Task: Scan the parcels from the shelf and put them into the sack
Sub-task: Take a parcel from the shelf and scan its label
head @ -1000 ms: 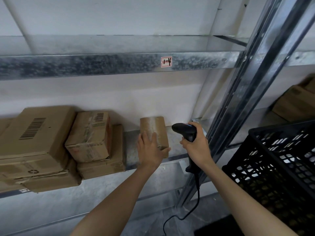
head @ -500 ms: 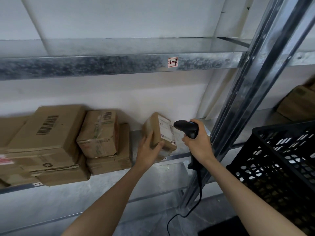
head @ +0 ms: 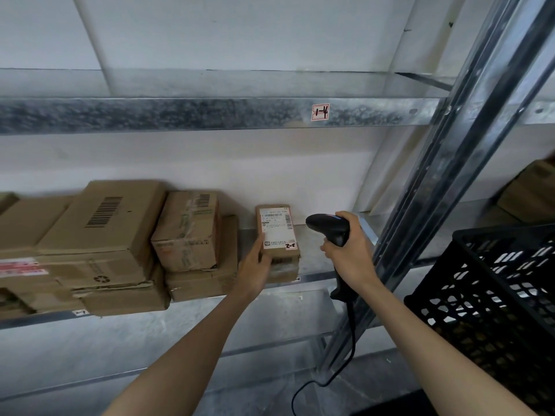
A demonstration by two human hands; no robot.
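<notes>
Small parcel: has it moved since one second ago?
Yes. The left hand has turned the parcel label-side out and slightly left, toward the boxes on the shelf.

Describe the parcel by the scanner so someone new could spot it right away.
Find the metal shelf below the tag 1-4. Right of the stacked boxes, the left hand holds a small parcel upright beside the scanner. It alone stands apart, white label facing you.

Fingers of the left grip lie hidden behind the small parcel; its label print is too small to read. The right grip covers the scanner handle's middle. Frame edges cut off the black crate and the leftmost cartons.
</notes>
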